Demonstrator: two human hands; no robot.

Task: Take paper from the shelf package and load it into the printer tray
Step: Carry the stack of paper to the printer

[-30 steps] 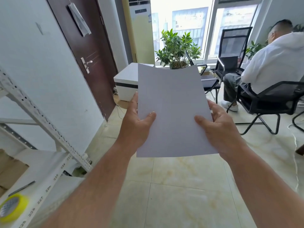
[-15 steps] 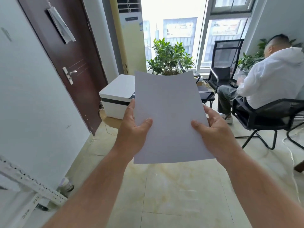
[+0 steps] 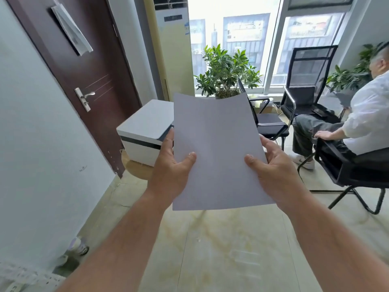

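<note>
Shelf rack is no more seen at left; printer (image 3: 147, 131) is seen nearer and bigger vs 1 s ago, seated person's hand (image 3: 325, 134) now shown.

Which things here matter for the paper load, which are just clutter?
Job:
paper, held by left hand and right hand
printer, ahead on the floor by the door

Clutter:
door
plant
empty chair
seated person
AC unit
</note>
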